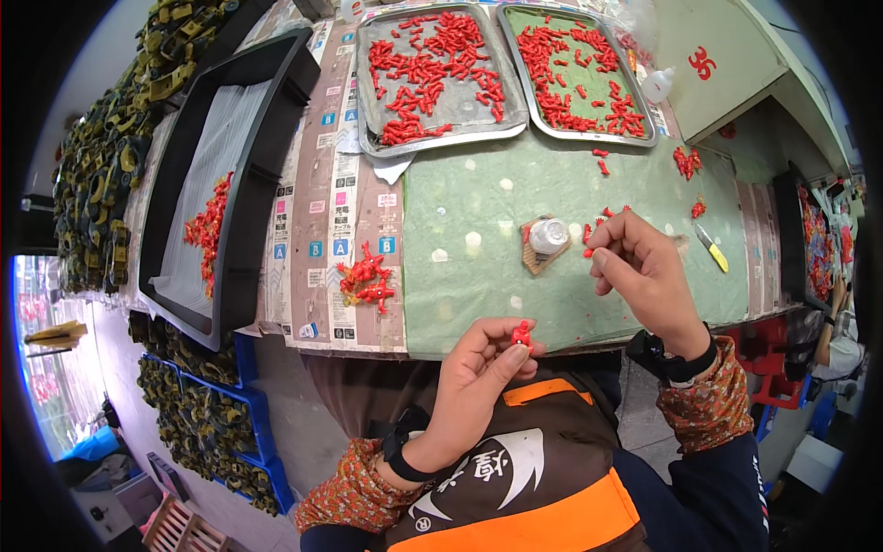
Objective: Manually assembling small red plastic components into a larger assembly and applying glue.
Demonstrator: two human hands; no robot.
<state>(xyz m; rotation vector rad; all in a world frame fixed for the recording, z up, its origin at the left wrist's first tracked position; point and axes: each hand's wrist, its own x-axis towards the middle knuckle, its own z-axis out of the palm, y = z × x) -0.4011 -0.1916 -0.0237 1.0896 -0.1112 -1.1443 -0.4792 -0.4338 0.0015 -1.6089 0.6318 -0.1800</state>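
Note:
My left hand (pixel 478 382) is at the table's front edge, closed around a small red plastic figure (pixel 521 334) held upright between thumb and fingers. Over the green mat (pixel 469 304), my right hand (pixel 644 276) is closed in a pinch. Small red pieces (pixel 607 213) lie just beyond its fingertips. Whether the pinch holds one of them cannot be made out. Left of that hand, a small clear jar with a whitish top (pixel 550 235) stands on a brown cardboard piece (pixel 535 261).
Two metal trays (pixel 441 140) (pixel 589 138) of red parts stand at the back. A black bin (pixel 241 267) with red pieces is at left. Assembled red figures (pixel 368 279) lie beside the mat. A yellow-handled knife (pixel 713 250) lies at right, below a grey cabinet (pixel 717 55).

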